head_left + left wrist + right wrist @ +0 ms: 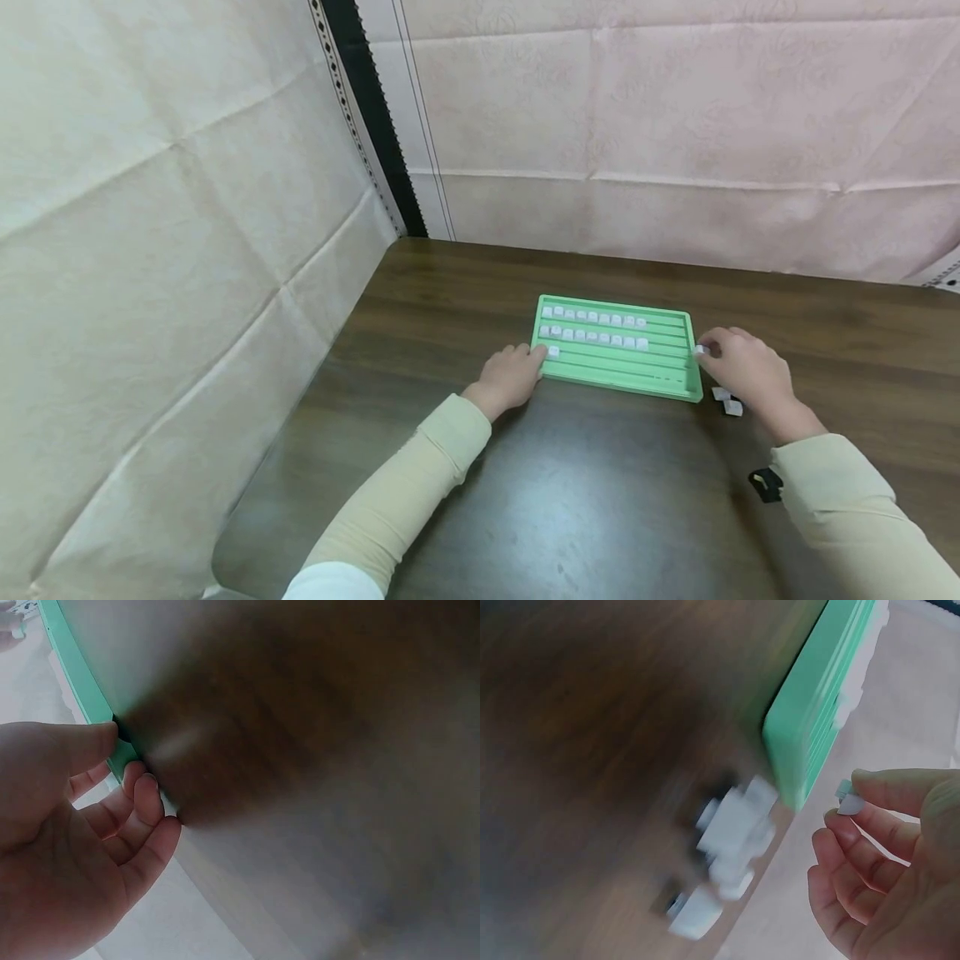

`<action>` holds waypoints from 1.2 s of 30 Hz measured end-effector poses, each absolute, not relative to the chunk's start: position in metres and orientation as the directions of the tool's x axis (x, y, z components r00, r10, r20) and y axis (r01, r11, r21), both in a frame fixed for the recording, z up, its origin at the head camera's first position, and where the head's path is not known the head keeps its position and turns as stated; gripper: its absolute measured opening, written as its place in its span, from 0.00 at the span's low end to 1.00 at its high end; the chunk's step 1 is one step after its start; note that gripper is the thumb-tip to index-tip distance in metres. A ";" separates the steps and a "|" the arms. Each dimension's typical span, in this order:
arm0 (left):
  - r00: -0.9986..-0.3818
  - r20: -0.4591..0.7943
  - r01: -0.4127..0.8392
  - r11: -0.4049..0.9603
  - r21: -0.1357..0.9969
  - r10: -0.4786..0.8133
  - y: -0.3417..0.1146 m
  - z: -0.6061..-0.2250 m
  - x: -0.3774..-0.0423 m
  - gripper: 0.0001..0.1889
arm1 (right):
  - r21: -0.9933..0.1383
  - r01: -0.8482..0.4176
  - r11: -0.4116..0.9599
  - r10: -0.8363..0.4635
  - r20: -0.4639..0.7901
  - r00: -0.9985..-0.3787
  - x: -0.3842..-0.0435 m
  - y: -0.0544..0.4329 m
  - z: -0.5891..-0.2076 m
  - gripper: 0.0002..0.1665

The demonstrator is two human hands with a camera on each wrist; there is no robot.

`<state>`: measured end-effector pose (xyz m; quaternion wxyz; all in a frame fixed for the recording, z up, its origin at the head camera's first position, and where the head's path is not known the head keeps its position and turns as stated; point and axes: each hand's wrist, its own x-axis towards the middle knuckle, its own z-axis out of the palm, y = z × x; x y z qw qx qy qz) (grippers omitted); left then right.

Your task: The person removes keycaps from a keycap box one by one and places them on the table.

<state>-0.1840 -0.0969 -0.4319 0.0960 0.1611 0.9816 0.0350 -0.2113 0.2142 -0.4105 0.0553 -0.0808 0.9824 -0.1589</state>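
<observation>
A green ridged tray (600, 365) lies on the dark wooden table, two of its rows partly filled with small white blocks (592, 337) and one more block (553, 352) at the left of a lower row. My left hand (510, 379) grips the tray's near left corner; the left wrist view has thumb and fingertips on the green edge (79, 671). Just off the tray's right edge, my right hand (746, 371) pinches a small white block (849, 802) between thumb and index finger. Below that hand, several loose white blocks (732, 408) sit in a little cluster.
The wooden table (450, 300) ends at a pale cloth wall (675, 125) behind and another cloth (187, 333) on the left. A black strap-like item (766, 484) shows at the right sleeve's cuff.
</observation>
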 end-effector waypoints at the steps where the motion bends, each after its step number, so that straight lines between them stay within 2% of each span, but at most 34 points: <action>1: -0.930 -0.177 0.310 0.946 0.100 0.323 -0.097 -0.432 -0.184 0.11 | -0.321 -0.133 0.938 -0.169 -0.088 -0.982 -0.210 0.218 -0.410 0.20; 17: -0.926 -0.179 0.320 0.942 0.099 0.333 -0.100 -0.432 -0.185 0.11 | -0.294 -0.085 0.952 -0.136 -0.157 -0.978 -0.202 0.276 -0.415 0.21; 36: -0.925 -0.184 0.317 0.942 0.107 0.332 -0.098 -0.433 -0.185 0.12 | -0.293 -0.093 0.952 -0.166 -0.237 -0.957 -0.204 0.288 -0.427 0.21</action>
